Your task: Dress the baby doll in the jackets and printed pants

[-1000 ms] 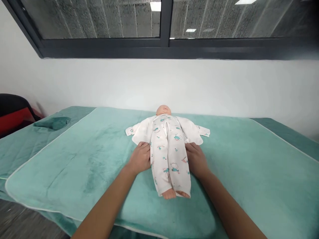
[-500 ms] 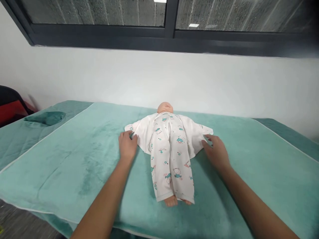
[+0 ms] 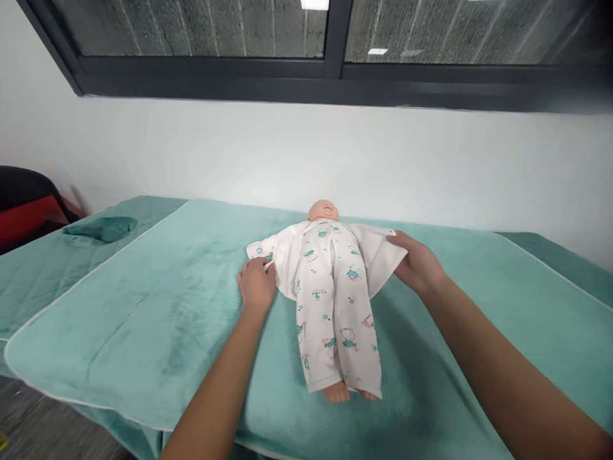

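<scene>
A baby doll (image 3: pixel 322 209) lies on its back, head toward the wall and bare feet (image 3: pixel 336 391) toward me. White printed pants (image 3: pixel 316 306) reach from near its neck to its ankles. A white baby shirt (image 3: pixel 287 262) spreads out on both sides, partly hidden by the pants. My left hand (image 3: pixel 257 281) rests at the shirt's left side below the sleeve, fingers closed on its edge. On the other side my right hand (image 3: pixel 419 260) grips the right part of the shirt (image 3: pixel 380 252), which is lifted off the bed; its fingertips are partly behind the cloth.
A green plush cover (image 3: pixel 191 306) is spread over the bed, with its front edge hanging toward a dark floor (image 3: pixel 43 421). A white wall (image 3: pixel 239 153) and dark window frame (image 3: pixel 211 80) stand behind. A red and black object (image 3: pixel 29 207) is at far left.
My right hand has moved up, taken hold of the shirt's right part and raised it. My left fingers have closed on the shirt's left edge. The view has shifted slightly.
</scene>
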Tool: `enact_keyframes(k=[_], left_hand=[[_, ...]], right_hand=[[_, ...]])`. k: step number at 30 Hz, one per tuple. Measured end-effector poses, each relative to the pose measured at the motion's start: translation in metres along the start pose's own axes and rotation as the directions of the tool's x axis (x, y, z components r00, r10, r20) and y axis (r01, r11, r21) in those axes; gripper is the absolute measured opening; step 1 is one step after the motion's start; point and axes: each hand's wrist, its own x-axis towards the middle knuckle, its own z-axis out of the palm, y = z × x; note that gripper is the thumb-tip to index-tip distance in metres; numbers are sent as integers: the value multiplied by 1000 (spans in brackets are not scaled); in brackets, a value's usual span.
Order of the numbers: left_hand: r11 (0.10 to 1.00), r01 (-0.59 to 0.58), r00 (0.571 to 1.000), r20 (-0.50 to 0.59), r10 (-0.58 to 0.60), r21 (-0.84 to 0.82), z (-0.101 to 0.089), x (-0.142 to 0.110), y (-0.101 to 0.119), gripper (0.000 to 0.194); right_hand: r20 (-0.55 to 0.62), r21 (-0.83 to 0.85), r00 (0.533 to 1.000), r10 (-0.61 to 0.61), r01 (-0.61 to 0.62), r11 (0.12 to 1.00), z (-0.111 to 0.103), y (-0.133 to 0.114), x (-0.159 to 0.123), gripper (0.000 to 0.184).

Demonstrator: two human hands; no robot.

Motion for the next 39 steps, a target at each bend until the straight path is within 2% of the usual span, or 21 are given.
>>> enact_keyframes(k=[2,3,6,8,10,14,16,18,19,21,23,27,31,34,39], left_hand=[[993,46,999,31,-42,-113,-3,-1,0,22],[982,76,996,48,-69,-176,-4,-2,0,23],[934,118,992,70,-100,-336,-10,-5,2,21],[908,115,993,53,-102,-403,-11,-6,3,20],[883,117,993,27,-118,-455,-12,-7,2,20],[824,117,989,-14,-149,-555,-10,-9,0,23],[793,96,993,4,-117,-602,-10,-10,-1,24],[759,67,998,42,-52,-648,-9,-11,-2,24],[740,50,998,54,-18,-671,-9,-12,-2,24],[703,26,998,60,24,-710,-8,-12,-2,23],[684,28,998,61,25,-729,-8,-12,-1,21],[676,50,998,66,-2,-735,-7,-9,-1,22],[671,47,998,61,-3,-740,-7,-9,-2,21],[653,36,995,90,49,-757,-9,-12,0,21],[606,7,976,138,169,-795,-11,-22,4,23]], right_hand=[[102,-26,994,-25,28,999,18,-20,-1,22],[173,-90,985,-21,36,995,27,-29,-3,22],[423,-358,904,61,106,928,45,-48,-15,19],[506,-478,855,113,168,862,52,-52,-22,21],[488,-519,867,104,192,833,59,-53,-23,28],[299,-572,953,-36,209,793,79,-47,0,31],[231,-636,962,-143,261,726,94,-41,22,25],[261,-710,943,-206,332,621,110,-34,47,23],[305,-754,933,-191,360,549,117,-30,60,25],[389,-831,917,-86,390,397,129,-25,84,27],[419,-868,908,17,395,302,138,-22,104,25],[437,-885,887,151,394,248,150,-22,132,22],[425,-902,862,276,378,208,158,-23,147,23],[366,-927,890,272,323,190,161,-18,149,22],[226,-965,960,167,197,173,165,-6,140,27]])
